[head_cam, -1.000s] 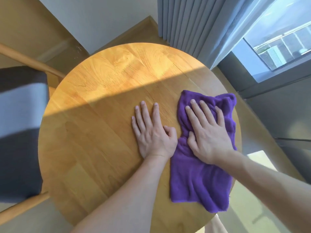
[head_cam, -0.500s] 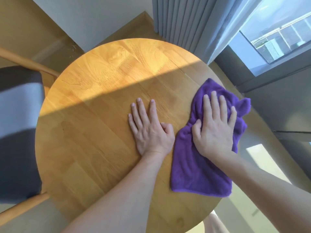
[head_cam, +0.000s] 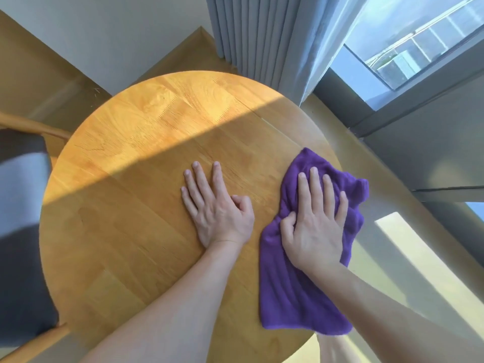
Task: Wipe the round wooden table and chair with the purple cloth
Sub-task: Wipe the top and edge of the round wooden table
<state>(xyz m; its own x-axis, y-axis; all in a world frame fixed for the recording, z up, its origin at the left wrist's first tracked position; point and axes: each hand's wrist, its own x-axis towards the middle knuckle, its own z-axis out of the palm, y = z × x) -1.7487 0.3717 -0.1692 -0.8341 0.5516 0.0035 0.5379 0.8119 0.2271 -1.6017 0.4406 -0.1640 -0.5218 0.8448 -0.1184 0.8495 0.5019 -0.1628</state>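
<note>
Your right hand (head_cam: 315, 221) lies flat on the cloth (head_cam: 296, 284), fingers straight and spread, pressing it onto the table (head_cam: 136, 153) at its right edge, one corner hanging over. Your left hand (head_cam: 218, 208) rests palm-down on bare wood just beside it, fingers straight, thumb tucked. The chair (head_cam: 23, 226) stands left.

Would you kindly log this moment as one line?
right hand flat on purple cloth | left hand flat on round wooden table | chair untouched
</note>
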